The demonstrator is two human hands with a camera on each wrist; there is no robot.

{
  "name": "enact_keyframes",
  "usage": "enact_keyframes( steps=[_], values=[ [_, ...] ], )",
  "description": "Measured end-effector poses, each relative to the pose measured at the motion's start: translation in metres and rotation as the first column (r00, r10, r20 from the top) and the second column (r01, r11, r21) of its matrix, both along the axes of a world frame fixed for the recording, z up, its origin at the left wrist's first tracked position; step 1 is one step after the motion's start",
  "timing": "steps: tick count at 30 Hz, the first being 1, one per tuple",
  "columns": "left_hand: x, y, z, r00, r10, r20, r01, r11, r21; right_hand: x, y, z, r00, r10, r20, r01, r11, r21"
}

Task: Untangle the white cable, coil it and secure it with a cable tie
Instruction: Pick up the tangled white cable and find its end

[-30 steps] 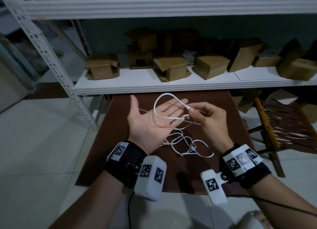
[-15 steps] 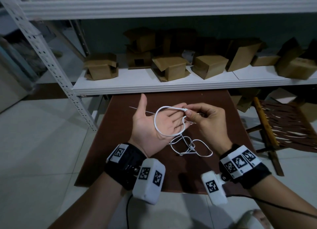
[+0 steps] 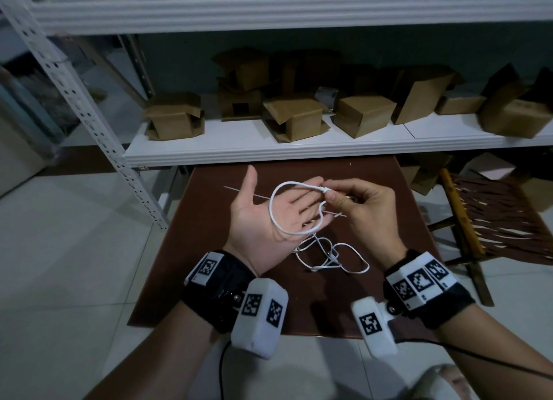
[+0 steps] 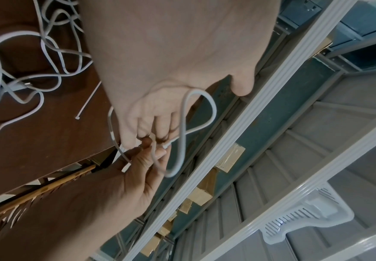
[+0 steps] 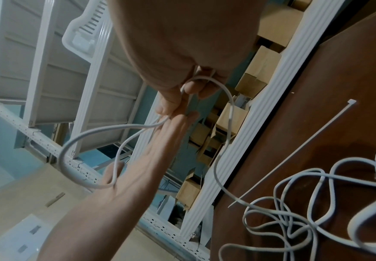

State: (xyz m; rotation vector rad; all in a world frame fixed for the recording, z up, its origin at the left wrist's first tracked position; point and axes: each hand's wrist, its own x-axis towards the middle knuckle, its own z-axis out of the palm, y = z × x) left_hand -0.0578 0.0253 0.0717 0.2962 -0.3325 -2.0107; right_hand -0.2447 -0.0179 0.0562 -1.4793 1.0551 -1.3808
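Left hand (image 3: 270, 217) palm-up as before, fingers straight, cable (image 3: 273, 208) loop now lower across palm. Right hand (image 3: 363, 208) still pinching cable end; tangle remains on table (image 3: 209, 250), tie (image 5: 294, 153) alongside.

Brown table (image 3: 209, 280) bears tangled white cable (image 3: 329, 256), cable tie (image 5: 294, 153)

Brown cardboard boxes (image 3: 363, 115) strewn along a white metal shelf (image 3: 299, 152), several with flaps open; wooden chair (image 3: 490, 217) with woven seat standing beside the dark brown table (image 3: 389, 187); pale floor tiles (image 3: 74, 265) beneath.
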Motion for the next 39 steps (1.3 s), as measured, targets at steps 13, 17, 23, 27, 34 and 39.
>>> enact_keyframes(
  steps=[13,17,23,27,34,39],
  values=[
    [-0.037,0.018,-0.026,0.888,0.157,0.433,-0.144,0.988,-0.062,0.007,0.004,-0.001,0.982,-0.145,0.123,0.140,0.989,0.050],
    [-0.043,0.019,-0.016,0.876,0.215,0.432,-0.186,0.977,-0.107,0.010,0.005,-0.003,0.978,-0.167,0.128,0.165,0.986,0.022],
    [-0.070,0.020,-0.024,0.728,0.374,0.575,-0.311,0.927,-0.209,0.026,0.012,-0.015,0.993,-0.110,0.043,0.110,0.994,-0.002],
    [-0.052,0.010,-0.025,0.677,0.415,0.608,-0.395,0.902,-0.176,0.033,0.013,-0.018,0.997,-0.075,0.013,0.075,0.997,-0.025],
    [-0.041,0.001,-0.024,0.719,0.440,0.538,-0.410,0.894,-0.182,0.027,0.013,-0.015,0.999,-0.041,0.028,0.042,0.998,-0.050],
    [-0.036,0.001,-0.022,0.734,0.434,0.522,-0.386,0.899,-0.205,0.029,0.014,-0.015,0.999,-0.005,0.047,0.007,0.999,-0.042]
  ],
)
